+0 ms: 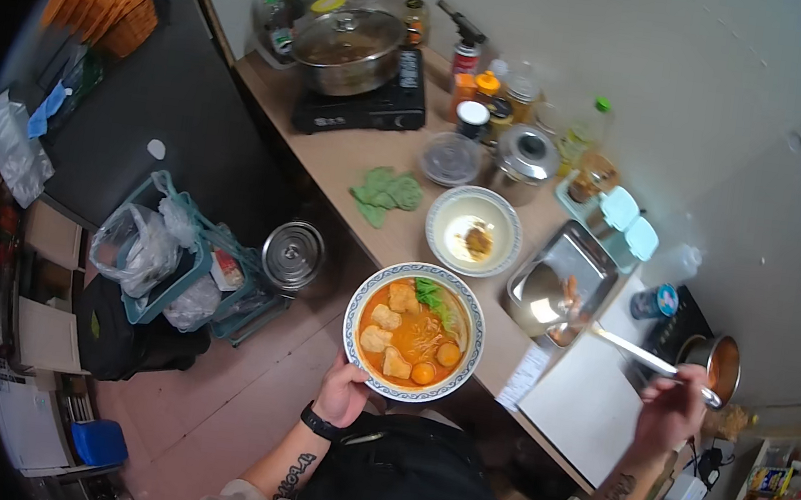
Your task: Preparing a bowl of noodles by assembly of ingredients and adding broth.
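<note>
My left hand (342, 393) grips the rim of a patterned ceramic bowl (352, 341) from below left, thumb over the edge. Orange-red noodle soup (414, 338) fills it, topped with fried tofu pieces (376, 338), round orange balls (423, 373) and green lettuce (429, 292). Off to the right, my right hand (674, 407) is closed around the handle of a long metal utensil (635, 351). Its far end reaches a stainless steel tray (569, 248) and is too blurred to identify. Sausage-like pieces (570, 293) lie in that tray. A second bowl (439, 243) holds brown paste and pale liquid.
A lidded pot (346, 78) sits on a portable gas stove (357, 117). Nearby are a lidded steel pot (524, 160), green leaves (386, 196) and a blowtorch (466, 52). A saucepan (724, 365) stands right of my right hand. A teal cart (170, 297) holds bags.
</note>
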{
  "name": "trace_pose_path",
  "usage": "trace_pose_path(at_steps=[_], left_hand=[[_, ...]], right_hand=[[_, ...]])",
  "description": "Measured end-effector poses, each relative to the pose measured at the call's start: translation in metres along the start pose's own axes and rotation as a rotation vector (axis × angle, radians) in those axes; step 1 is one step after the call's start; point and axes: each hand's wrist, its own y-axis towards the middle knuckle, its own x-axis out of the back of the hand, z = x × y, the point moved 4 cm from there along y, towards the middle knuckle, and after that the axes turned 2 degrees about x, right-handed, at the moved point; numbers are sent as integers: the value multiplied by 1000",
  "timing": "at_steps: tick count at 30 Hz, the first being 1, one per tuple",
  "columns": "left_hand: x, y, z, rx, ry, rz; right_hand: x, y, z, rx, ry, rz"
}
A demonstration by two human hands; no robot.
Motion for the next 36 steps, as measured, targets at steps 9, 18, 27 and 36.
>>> trace_pose_path(at_steps=[9, 18, 27, 36], left_hand=[[74, 37, -134, -143, 3, -27], [104, 89, -233, -299, -55, -156], [109, 130, -297, -341, -128, -247], [114, 165, -349, -254, -94, -176]], right_hand=[[-313, 92, -64, 180, -302, 390], [-586, 225, -217, -40, -1056, 1060], [-733, 262, -425, 474, -1588, 1312], [-736, 267, -337, 364, -1618, 1215]])
